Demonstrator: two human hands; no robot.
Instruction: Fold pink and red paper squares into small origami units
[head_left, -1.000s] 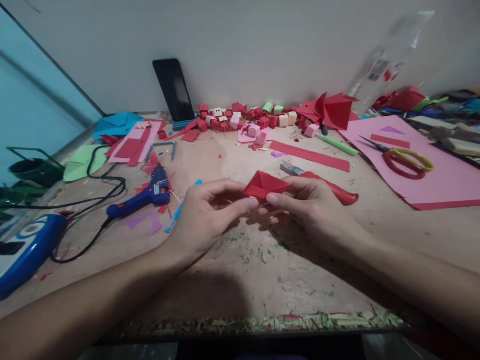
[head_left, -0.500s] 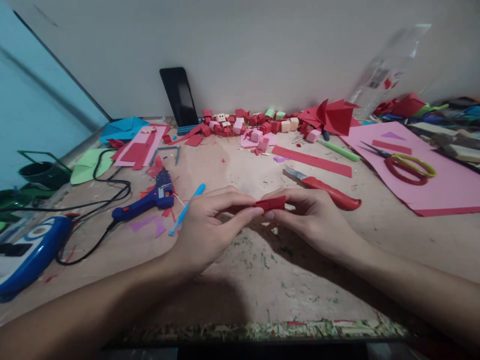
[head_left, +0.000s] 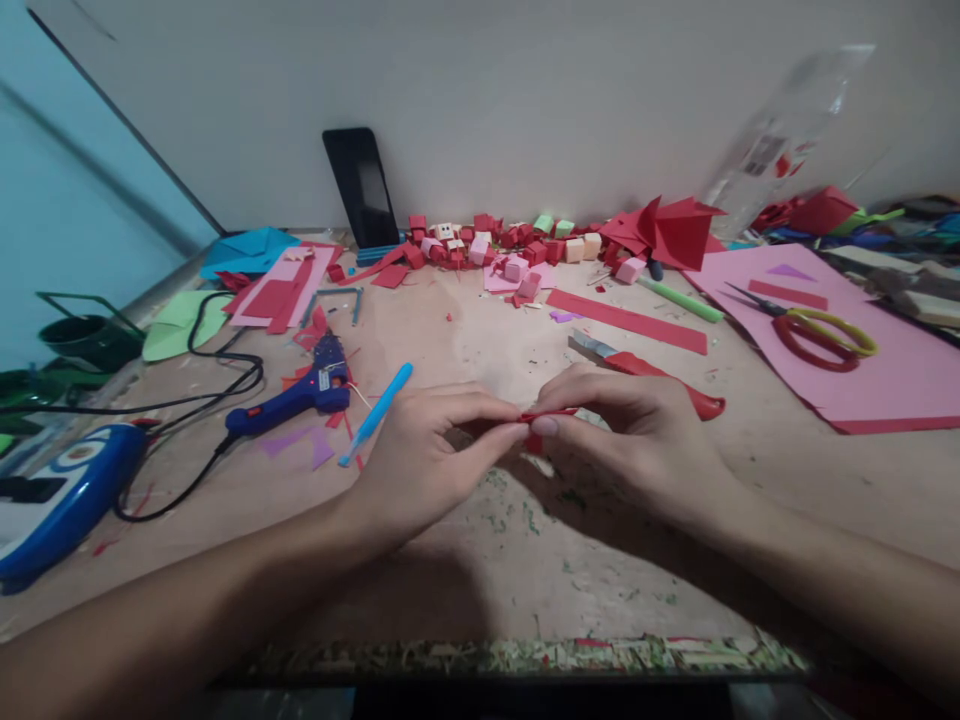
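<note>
Both hands meet over the middle of the worn table [head_left: 525, 560]. My left hand [head_left: 439, 450] and my right hand [head_left: 626, 435] pinch a small folded piece of red paper [head_left: 546, 413] between thumbs and fingers. The paper is tilted almost edge-on, so only a thin red line shows. A red-handled craft knife [head_left: 652, 375] lies just behind my right hand. A light blue tool [head_left: 375, 412] lies left of my left hand.
A blue glue gun [head_left: 292, 395] with black cord lies at left. Several small paper cubes [head_left: 517, 245] line the wall beside a leaning black phone [head_left: 361, 190]. Scissors [head_left: 814, 325] rest on a pink sheet [head_left: 885, 370] at right. A red strip [head_left: 626, 320] lies mid-table.
The red paper piece, seen as a broad folded shape a second ago, has been flattened and turned edge-on between my fingertips. Both hands have drawn slightly closer together.
</note>
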